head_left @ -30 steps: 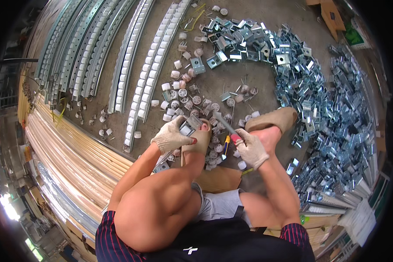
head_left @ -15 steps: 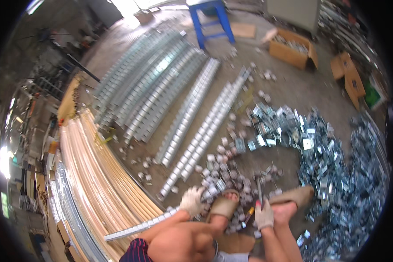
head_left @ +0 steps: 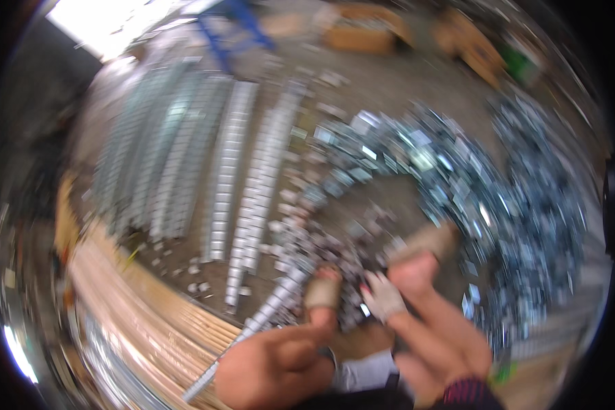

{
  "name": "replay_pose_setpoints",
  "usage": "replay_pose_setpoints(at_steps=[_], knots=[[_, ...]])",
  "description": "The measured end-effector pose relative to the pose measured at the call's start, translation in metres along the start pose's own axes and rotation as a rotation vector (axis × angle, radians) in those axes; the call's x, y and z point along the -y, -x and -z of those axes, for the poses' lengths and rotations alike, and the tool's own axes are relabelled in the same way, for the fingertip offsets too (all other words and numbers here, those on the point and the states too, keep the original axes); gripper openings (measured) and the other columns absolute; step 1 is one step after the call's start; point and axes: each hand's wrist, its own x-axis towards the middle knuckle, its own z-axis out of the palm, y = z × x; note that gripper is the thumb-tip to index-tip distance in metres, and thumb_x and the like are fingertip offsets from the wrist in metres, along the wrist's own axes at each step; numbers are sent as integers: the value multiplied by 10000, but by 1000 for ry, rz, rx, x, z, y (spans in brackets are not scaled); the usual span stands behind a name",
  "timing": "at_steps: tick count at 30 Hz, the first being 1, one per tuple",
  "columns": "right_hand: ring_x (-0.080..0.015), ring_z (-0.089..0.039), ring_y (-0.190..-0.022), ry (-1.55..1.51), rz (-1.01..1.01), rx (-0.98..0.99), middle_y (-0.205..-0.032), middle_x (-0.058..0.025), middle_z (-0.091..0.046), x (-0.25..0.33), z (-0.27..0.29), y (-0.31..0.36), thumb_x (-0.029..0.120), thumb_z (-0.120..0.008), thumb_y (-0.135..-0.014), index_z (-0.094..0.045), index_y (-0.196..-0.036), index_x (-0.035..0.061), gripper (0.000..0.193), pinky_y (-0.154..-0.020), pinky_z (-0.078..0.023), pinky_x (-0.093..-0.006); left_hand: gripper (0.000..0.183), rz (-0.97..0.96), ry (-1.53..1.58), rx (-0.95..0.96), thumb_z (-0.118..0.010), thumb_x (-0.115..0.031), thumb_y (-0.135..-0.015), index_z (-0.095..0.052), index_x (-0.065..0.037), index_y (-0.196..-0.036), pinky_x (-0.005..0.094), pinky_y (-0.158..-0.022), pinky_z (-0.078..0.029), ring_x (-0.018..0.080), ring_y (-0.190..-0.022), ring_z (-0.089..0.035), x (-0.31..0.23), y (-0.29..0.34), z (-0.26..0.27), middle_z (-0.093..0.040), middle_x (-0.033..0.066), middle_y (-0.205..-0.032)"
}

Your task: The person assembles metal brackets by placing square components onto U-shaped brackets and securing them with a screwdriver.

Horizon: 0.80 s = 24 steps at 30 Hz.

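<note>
My right hand [head_left: 384, 298], in a pale glove, is low over the loose pieces between my feet. Motion blurs its fingers, and a small red spot shows beside them; I cannot tell whether they grip a tool. My left hand is not in view. A long segmented metal strip [head_left: 277, 298] slants from the pieces by my left foot past my left knee, its lower end over the long wood-coloured lengths [head_left: 178, 301]. Small pale blocks [head_left: 290, 236] lie scattered around my left sandal [head_left: 322, 292].
Shiny metal brackets [head_left: 424, 154] form a large heap to the right. Several segmented metal strips [head_left: 178, 130] lie side by side at the left. A blue stool [head_left: 242, 34], an open cardboard box [head_left: 362, 37] and another carton [head_left: 468, 48] stand farther off.
The view has turned and blurred. My left hand has let go of the segmented strip and left the picture. My right hand, which held a metal-shafted tool, has shifted toward my left foot.
</note>
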Motion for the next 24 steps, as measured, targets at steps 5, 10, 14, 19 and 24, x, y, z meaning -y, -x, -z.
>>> replay_pose_setpoints(at_steps=[5, 10, 14, 19, 24], knots=[[-436, -681, -1082, -121, 42, 8, -1218, -229, -679, -4, 38, 2, 299, -597, -1013, -634, -1317, 48, 396, -923, -554, -518, 599, -22, -43, 161, -877, -299, -766, -678, -107, -1298, 441, -973, -543, 357, -1122, -679, -46, -25, -17, -705, 176, -1154], [-425, -700, -997, -308, 84, -371, -1073, -209, -723, -26, 75, 10, 223, -650, -982, -682, -1218, 51, 294, -879, -559, -504, 573, -41, -88, 274, -865, -285, -784, -684, -105, -1297, 431, -960, -547, 347, -1118, -686, -69, -45, -26, -711, 174, -1157], [-391, -716, -1064, -377, -154, -675, -1105, -207, -745, -58, 118, -13, 143, -680, -959, -740, -1181, 52, 248, -916, -577, -434, 552, -46, -114, 315, -855, -274, -798, -689, -103, -1296, 422, -950, -551, 339, -1115, -692, -79, -42, -14, -716, 172, -1159], [-374, -721, -1066, -262, -395, -766, -1132, -179, -757, -114, 152, -53, 188, -648, -989, -722, -1191, 68, 246, -927, -574, -445, 526, -54, -131, 341, -844, -261, -817, -695, -101, -1295, 412, -938, -555, 328, -1111, -700, -106, -37, 8, -722, 170, -1161], [-355, -692, -1092, 159, -384, -562, -1181, -147, -724, -109, 169, -91, 271, -675, -959, -728, -1199, 135, 281, -958, -549, -454, 500, -29, -138, 306, -832, -248, -835, -701, -99, -1293, 402, -926, -559, 318, -1107, -707, -137, -40, 25, -729, 168, -1164]])
